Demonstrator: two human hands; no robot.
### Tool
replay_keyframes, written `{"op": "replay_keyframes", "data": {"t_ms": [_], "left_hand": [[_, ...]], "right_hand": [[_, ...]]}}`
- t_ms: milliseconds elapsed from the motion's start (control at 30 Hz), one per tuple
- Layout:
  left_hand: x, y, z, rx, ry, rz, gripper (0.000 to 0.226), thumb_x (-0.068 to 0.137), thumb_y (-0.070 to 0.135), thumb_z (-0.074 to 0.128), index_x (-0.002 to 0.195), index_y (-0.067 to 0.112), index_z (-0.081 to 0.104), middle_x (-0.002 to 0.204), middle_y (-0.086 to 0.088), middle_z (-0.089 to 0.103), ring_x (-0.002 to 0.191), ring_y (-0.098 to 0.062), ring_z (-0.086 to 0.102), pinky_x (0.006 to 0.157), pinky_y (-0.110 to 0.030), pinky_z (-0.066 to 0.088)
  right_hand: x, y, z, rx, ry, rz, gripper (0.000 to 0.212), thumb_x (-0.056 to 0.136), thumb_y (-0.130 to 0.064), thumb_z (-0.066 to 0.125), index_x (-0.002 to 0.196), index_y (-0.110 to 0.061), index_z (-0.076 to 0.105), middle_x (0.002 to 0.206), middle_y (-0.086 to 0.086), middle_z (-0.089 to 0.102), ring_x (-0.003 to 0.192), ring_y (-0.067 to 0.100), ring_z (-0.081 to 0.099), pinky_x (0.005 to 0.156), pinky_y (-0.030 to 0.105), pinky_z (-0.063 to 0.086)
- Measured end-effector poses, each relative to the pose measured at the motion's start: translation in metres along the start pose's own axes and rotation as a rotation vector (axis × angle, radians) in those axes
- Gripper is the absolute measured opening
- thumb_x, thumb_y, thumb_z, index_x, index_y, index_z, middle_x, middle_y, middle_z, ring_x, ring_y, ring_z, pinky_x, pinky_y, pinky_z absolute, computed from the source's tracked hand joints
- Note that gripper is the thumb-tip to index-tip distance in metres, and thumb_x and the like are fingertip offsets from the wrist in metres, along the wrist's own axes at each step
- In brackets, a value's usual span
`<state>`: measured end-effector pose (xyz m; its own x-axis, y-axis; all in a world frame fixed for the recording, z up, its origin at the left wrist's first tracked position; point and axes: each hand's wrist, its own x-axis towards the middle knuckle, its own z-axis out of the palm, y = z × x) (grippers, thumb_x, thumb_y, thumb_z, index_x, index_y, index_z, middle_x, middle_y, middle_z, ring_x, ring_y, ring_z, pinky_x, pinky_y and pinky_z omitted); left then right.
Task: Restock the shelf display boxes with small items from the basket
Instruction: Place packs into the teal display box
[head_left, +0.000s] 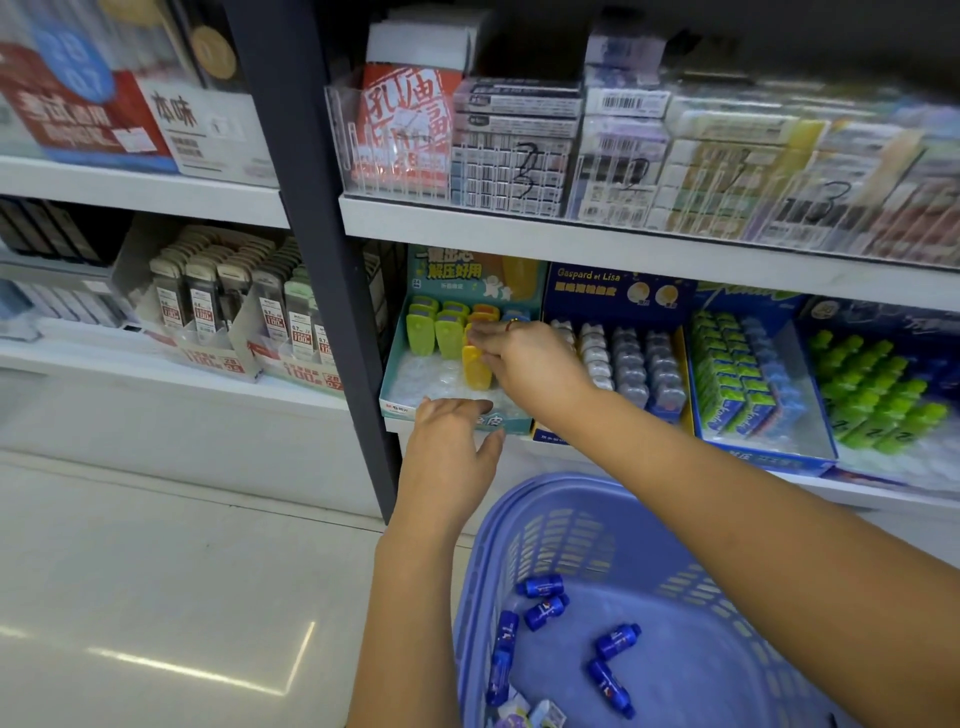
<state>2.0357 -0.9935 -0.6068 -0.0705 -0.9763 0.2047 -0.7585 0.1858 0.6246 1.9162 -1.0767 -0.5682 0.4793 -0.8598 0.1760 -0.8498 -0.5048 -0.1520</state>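
Observation:
A teal display box (400, 374) on the lower shelf holds green, orange and yellow capsule-shaped items in a clear tray. My right hand (524, 358) reaches into it and pinches the top of a yellow item (477, 370) standing in the tray. My left hand (449, 447) rests with straight fingers on the box's front edge. Below, a purple plastic basket (524, 530) holds several small blue bottle-shaped items (545, 610).
Right of the teal box stand a dark blue box of white and grey items (623, 364), a box of green and blue packs (737, 379) and green bottle-shaped items (878, 400). A dark shelf post (332, 291) rises at the left. A shelf above carries clear bins.

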Motion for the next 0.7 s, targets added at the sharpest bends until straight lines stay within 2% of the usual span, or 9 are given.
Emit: {"op": "replay_keyframes", "data": {"t_ms": [133,200,300,367,433,500,567,633,700], "left_hand": [[-0.004,0.005,-0.007,-0.011,-0.041,-0.001,0.040,0.093,0.025,0.055,0.131,0.012,0.054,0.131,-0.005,0.055,0.127,-0.020,0.038,0.109,-0.026,0.021],[-0.010,0.013,-0.012,-0.028,0.015,0.032,0.038,0.093,0.021,0.055,0.129,0.010,0.055,0.132,-0.006,0.055,0.125,-0.020,0.042,0.110,-0.029,0.027],[-0.022,0.029,-0.016,-0.072,0.135,0.106,0.025,0.093,0.020,0.055,0.115,0.011,0.064,0.116,-0.005,0.063,0.109,-0.019,0.054,0.090,-0.022,0.038],[-0.028,0.038,-0.010,-0.077,0.099,0.111,0.015,0.092,0.021,0.055,0.096,0.013,0.067,0.089,-0.002,0.066,0.084,-0.019,0.060,0.070,-0.029,0.044],[-0.033,0.045,0.006,0.017,-0.061,0.071,0.018,0.092,0.025,0.055,0.083,0.012,0.064,0.073,-0.003,0.063,0.071,-0.025,0.059,0.058,-0.031,0.041],[-0.043,0.050,0.034,0.148,-0.318,0.023,0.022,0.091,0.023,0.054,0.076,0.008,0.060,0.078,-0.012,0.066,0.077,-0.031,0.060,0.061,-0.032,0.040],[-0.060,0.054,0.067,0.240,-0.584,0.003,0.020,0.090,0.016,0.051,0.077,0.005,0.061,0.089,-0.020,0.067,0.088,-0.034,0.061,0.066,-0.034,0.040],[-0.077,0.055,0.102,0.276,-0.804,-0.012,0.021,0.088,0.011,0.050,0.090,-0.002,0.066,0.099,-0.022,0.067,0.096,-0.034,0.063,0.077,-0.037,0.046],[-0.095,0.051,0.132,0.308,-0.995,-0.034,0.026,0.089,0.007,0.048,0.105,-0.002,0.067,0.111,-0.021,0.065,0.105,-0.033,0.061,0.088,-0.037,0.048]], "right_hand": [[0.001,0.000,-0.006,-0.038,-0.066,0.055,0.037,0.096,-0.011,0.043,0.133,-0.011,0.052,0.140,0.011,0.049,0.124,0.032,0.048,0.099,0.041,0.042],[-0.001,-0.003,-0.012,-0.058,-0.109,0.083,0.039,0.097,-0.015,0.042,0.136,-0.016,0.048,0.141,0.011,0.048,0.127,0.030,0.045,0.102,0.038,0.040],[-0.023,-0.008,-0.022,-0.001,-0.054,0.066,0.044,0.094,-0.014,0.047,0.138,-0.016,0.046,0.138,0.013,0.050,0.123,0.031,0.049,0.098,0.038,0.042],[-0.060,-0.005,-0.027,0.096,0.046,0.097,0.042,0.092,-0.015,0.050,0.135,-0.017,0.050,0.123,0.015,0.059,0.110,0.031,0.056,0.091,0.039,0.046],[-0.108,0.007,-0.026,0.188,0.151,0.177,0.033,0.092,-0.021,0.055,0.124,-0.018,0.059,0.103,0.010,0.067,0.093,0.026,0.061,0.080,0.036,0.049],[-0.159,0.023,-0.015,0.235,0.112,0.264,0.020,0.089,-0.025,0.059,0.106,-0.018,0.068,0.088,0.005,0.070,0.084,0.023,0.063,0.072,0.029,0.045],[-0.205,0.039,0.010,0.256,-0.163,0.354,0.017,0.086,-0.025,0.063,0.099,-0.017,0.070,0.089,0.004,0.071,0.087,0.022,0.064,0.074,0.027,0.043],[-0.242,0.053,0.043,0.261,-0.490,0.417,0.025,0.083,-0.022,0.066,0.108,-0.015,0.068,0.103,0.005,0.070,0.099,0.022,0.062,0.082,0.027,0.043],[-0.272,0.063,0.077,0.276,-0.700,0.438,0.034,0.083,-0.017,0.065,0.117,-0.014,0.063,0.113,0.007,0.066,0.106,0.023,0.059,0.089,0.030,0.043]]}}
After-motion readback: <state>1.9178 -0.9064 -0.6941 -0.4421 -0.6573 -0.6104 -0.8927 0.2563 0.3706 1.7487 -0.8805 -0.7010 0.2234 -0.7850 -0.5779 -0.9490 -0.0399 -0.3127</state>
